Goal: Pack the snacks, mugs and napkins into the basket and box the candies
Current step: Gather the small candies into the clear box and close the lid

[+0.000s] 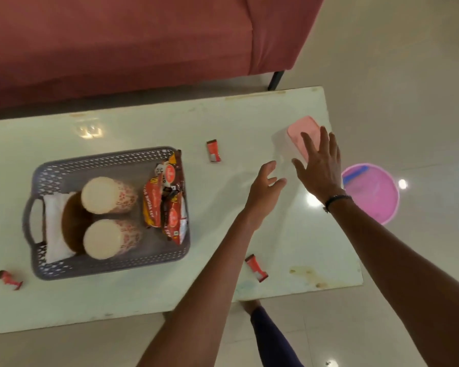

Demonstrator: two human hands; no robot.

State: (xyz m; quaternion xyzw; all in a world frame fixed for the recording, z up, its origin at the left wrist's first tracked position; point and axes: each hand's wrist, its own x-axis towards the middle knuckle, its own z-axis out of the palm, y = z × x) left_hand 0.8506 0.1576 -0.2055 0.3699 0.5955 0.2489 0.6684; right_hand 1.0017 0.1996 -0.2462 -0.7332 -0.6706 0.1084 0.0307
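Note:
A grey perforated basket [51, 170] on the white table holds two upturned patterned mugs [106, 192], white napkins [55, 229] and red snack packets [167, 197]. Three red wrapped candies lie loose on the table: one behind the basket [214, 151], one near the front edge [256, 267], one at far left [10, 279]. A translucent box with a pink lid [300, 133] stands at the table's right end. My right hand [319, 165] is spread open over the box. My left hand [266, 185] is open just left of the box, fingers apart.
A red sofa [117, 43] runs along the table's far side. A pink bucket [374, 192] stands on the tiled floor to the right of the table. My leg [273, 337] shows below the table's front edge.

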